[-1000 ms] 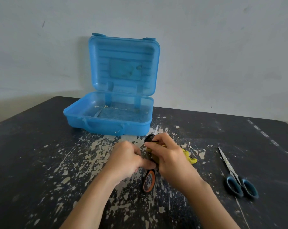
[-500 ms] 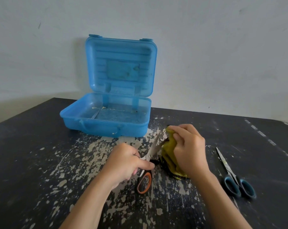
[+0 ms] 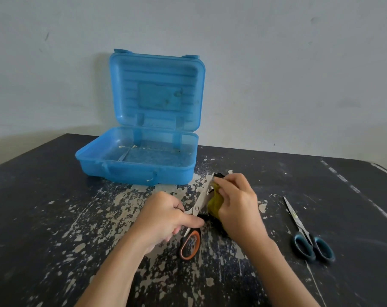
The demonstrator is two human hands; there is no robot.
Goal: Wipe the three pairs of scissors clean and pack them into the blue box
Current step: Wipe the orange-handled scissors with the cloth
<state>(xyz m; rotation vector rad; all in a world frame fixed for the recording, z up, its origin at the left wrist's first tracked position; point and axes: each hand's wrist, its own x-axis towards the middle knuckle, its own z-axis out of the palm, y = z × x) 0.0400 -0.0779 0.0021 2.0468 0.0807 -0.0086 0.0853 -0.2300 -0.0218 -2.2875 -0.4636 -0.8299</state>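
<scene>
My left hand [image 3: 166, 220] grips the handle end of a pair of scissors with black and orange handles [image 3: 191, 242]; their blades point up toward the box. My right hand [image 3: 236, 202] presses a yellow cloth [image 3: 213, 203] against the blades near the tip. The blue box [image 3: 134, 169] stands open at the back of the table, its lid upright against the wall and no scissors inside. A second pair of scissors with dark blue handles [image 3: 307, 238] lies shut on the table to the right of my right hand. No third pair is in view.
The table [image 3: 44, 207] is black with worn, flaking pale patches in the middle. A white wall rises right behind the box. The table's right edge shows at far right.
My right hand has slid the yellow cloth up the blades toward their tip, after uncovering them a second ago. My left hand has kept its hold on the handles.
</scene>
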